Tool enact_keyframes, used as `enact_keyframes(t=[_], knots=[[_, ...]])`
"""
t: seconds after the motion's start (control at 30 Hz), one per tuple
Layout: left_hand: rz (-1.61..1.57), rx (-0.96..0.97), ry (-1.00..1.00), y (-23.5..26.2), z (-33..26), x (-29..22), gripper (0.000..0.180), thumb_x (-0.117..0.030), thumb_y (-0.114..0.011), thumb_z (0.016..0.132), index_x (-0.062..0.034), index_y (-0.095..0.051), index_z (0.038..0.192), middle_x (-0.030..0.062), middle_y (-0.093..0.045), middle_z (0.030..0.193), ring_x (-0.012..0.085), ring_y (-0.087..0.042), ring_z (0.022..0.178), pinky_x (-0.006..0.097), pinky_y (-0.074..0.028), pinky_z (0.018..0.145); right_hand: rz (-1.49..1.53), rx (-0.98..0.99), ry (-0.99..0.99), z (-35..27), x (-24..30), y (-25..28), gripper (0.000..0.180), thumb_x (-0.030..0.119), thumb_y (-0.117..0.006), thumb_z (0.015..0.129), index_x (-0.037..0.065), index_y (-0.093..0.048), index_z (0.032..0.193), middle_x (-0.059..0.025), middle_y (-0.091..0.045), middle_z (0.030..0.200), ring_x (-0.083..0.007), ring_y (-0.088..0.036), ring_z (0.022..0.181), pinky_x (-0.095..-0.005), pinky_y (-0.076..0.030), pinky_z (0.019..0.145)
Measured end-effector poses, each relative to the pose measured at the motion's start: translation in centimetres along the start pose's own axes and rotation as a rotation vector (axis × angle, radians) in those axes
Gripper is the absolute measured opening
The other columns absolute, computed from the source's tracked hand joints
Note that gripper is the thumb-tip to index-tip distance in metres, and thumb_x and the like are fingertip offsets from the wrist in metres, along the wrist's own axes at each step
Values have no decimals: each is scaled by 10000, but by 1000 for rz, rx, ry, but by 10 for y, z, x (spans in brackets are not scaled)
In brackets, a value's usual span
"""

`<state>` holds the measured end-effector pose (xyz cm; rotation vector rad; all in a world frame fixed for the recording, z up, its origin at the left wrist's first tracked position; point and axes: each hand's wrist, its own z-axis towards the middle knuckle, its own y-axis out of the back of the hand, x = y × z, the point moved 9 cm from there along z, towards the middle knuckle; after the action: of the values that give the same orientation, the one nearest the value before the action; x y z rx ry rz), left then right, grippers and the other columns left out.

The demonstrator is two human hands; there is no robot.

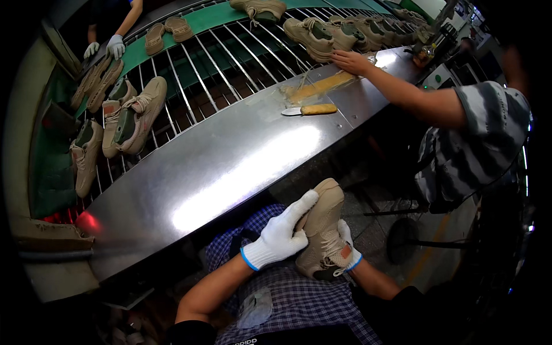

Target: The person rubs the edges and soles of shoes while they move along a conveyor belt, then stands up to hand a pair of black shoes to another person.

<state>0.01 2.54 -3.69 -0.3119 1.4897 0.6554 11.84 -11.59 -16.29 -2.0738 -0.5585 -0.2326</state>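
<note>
In the head view, the left hand [282,231] grips one side of the shoe [323,230] and the right hand [348,244] clasps the other (its fingers partly hidden), toe up over the checked cloth [310,299], beside the bench [172,172]. Should the smooth-looking gloves slide on the mesh, the shoe could twist or fall floorward.
</note>
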Motion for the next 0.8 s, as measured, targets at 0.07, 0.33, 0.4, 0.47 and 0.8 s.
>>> enact_keyframes(t=[0.07,0.33,0.4,0.47,0.8], knots=[[-27,-2,16,0,-4,-5,883,20,-559,829,-95,-318,1670,236,-488,1601,367,-550,1436,369,-463,1182,-9,30,-14,-1,-1,-6,678,556,-386,1126,28,-445,1546,-184,-585,1481,-291,-648,1296,-447,-594,1076],[1,-76,10,-1,-19,-10,943,-25,-616,829,-15,-213,1681,297,-522,1547,378,-606,1374,379,-503,1128,39,58,-32,-4,-7,-14,700,573,-267,1136,62,-412,1591,-182,-537,1543,-299,-601,1365,-457,-551,1128],[-104,-141,78,-12,-33,-6,1004,-44,-637,817,24,-134,1683,340,-479,1567,400,-586,1395,391,-500,1135,-25,78,-19,-2,-4,-27,730,596,-246,1128,71,-390,1614,-190,-507,1570,-307,-564,1403,-474,-512,1164],[-18,-229,-35,-10,-41,-27,1129,-98,-737,819,63,-9,1668,412,-361,1608,452,-516,1446,425,-479,1162,-134,70,-31,5,1,-46,757,617,-234,1120,78,-370,1633,-197,-472,1601,-317,-529,1438,-488,-478,1194],[58,-477,66,106,-38,-69,1179,-277,-865,876,28,-54,1675,292,-348,1647,382,-459,1485,461,-425,1205,26,265,-388,77,-14,-136,623,456,-322,1161,10,-421,1584,-222,-589,1490,-312,-644,1312,-454,-523,1156]])
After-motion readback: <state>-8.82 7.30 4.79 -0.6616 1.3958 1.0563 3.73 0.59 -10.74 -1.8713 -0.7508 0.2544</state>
